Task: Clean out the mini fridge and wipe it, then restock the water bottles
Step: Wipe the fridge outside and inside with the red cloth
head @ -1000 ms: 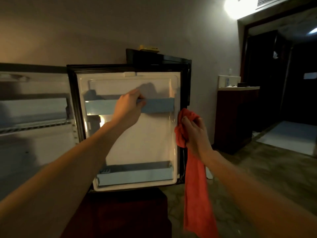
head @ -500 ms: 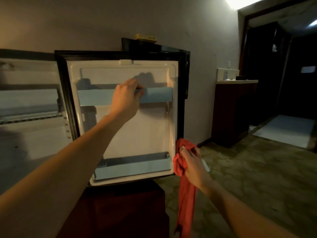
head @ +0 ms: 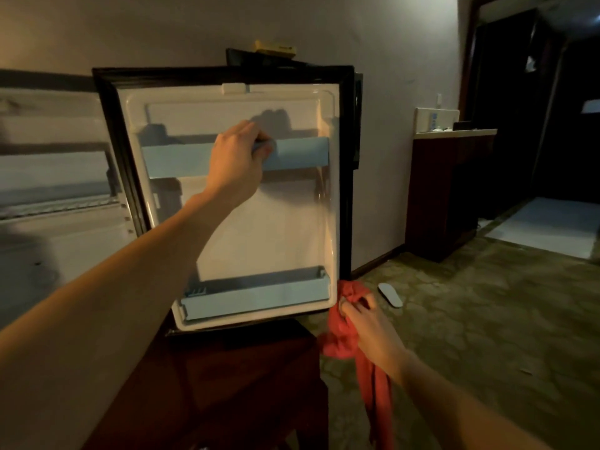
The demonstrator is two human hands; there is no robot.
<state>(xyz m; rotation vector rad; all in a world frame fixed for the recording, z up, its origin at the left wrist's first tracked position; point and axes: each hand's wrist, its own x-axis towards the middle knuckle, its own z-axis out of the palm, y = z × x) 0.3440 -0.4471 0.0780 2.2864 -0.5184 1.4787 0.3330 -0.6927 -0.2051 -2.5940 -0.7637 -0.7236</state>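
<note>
The mini fridge door (head: pixel 276 228) stands swung open, its white inner liner facing me inside a black seal. My left hand (head: pixel 238 164) grips the upper pale blue door rail (head: pixel 298 154) with fingers curled over its top edge. A lower blue door shelf (head: pixel 256 300) holds nothing. My right hand (head: pixel 370 323) grips a red cloth (head: pixel 344 332) bunched against the door's lower right corner; the cloth's tail hangs down to the bottom of the view. The open fridge interior (head: pixel 55 190) with a wire shelf shows at the left. No water bottles are in view.
The fridge sits on a dark wooden cabinet (head: pixel 233 384). A yellow object (head: pixel 276 48) lies on top of the fridge. A white slipper (head: pixel 389 295) lies on the patterned carpet. A dark side cabinet (head: pixel 444 190) stands right, by a dark doorway.
My right hand has slid the red cloth down the door's right edge from mid-height to the lower corner. My left hand has kept its grip on the upper rail.
</note>
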